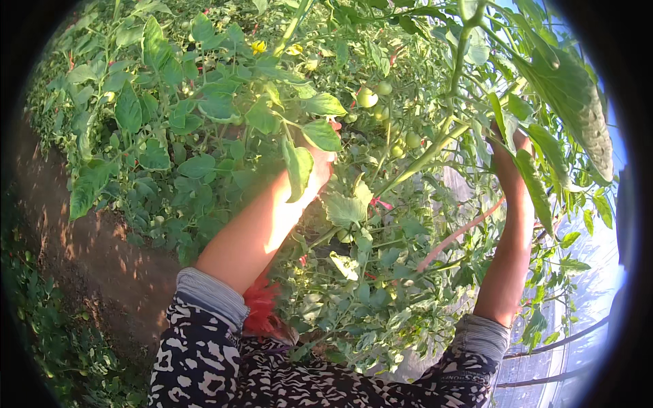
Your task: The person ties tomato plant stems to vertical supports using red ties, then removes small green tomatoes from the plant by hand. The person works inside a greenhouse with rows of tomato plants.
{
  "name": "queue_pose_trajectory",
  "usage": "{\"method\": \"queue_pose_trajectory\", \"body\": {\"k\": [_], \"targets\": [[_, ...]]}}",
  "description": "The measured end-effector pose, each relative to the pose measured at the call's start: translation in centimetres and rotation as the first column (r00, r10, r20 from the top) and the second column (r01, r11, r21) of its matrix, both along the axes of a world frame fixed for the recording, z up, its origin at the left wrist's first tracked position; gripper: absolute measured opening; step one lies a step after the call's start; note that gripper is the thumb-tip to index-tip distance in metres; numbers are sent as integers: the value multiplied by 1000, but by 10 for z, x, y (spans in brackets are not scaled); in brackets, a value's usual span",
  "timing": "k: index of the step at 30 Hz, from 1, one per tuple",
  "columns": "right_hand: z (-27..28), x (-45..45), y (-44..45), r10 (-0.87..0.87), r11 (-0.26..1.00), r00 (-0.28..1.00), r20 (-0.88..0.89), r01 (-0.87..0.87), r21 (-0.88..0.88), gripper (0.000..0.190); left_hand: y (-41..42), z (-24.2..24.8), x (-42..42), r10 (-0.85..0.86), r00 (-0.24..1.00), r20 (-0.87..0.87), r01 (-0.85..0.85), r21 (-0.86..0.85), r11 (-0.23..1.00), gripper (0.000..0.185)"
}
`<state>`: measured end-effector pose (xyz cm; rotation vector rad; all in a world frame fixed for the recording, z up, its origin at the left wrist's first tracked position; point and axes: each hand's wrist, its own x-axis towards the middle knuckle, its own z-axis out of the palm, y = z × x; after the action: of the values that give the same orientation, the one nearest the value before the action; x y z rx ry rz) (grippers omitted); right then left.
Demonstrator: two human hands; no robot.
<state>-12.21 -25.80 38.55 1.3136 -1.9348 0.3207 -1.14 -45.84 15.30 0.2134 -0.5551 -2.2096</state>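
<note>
Tomato plants fill the space before me. My left hand [322, 158] reaches in among the foliage at centre, partly covered by tomato leaves [298, 168]; whether its fingers grip anything is hidden. Green tomatoes [367, 98] hang just right of it. On the right, my right hand [512, 137] is raised beside a thick tomato stem [433, 148], its fingers largely behind leaves. A pink strip [459, 234] runs from near my right wrist down to the left. Pink tape [379, 203] is tied by the slanting stem. A bundle of red strips [261, 306] hangs at my waist.
A bare soil path [107, 265] runs along the left, with more low plants [66, 336] beyond it. Translucent plastic sheeting [546, 362] with curved bars stands at the right. A large leaf [576, 107] hangs close at the upper right.
</note>
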Motion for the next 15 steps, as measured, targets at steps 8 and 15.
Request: {"method": "queue_pose_trajectory", "body": {"k": [8, 15], "targets": [[2, -83, -27, 118, 972, 946, 303, -172, 159, 28, -45, -13, -86, -194, 968, -158, 211, 95, 973, 4], [-47, -106, -59, 234, 926, 655, 719, -376, 41, 17, -19, -4, -100, -297, 939, -172, 297, -29, 955, 4]]}}
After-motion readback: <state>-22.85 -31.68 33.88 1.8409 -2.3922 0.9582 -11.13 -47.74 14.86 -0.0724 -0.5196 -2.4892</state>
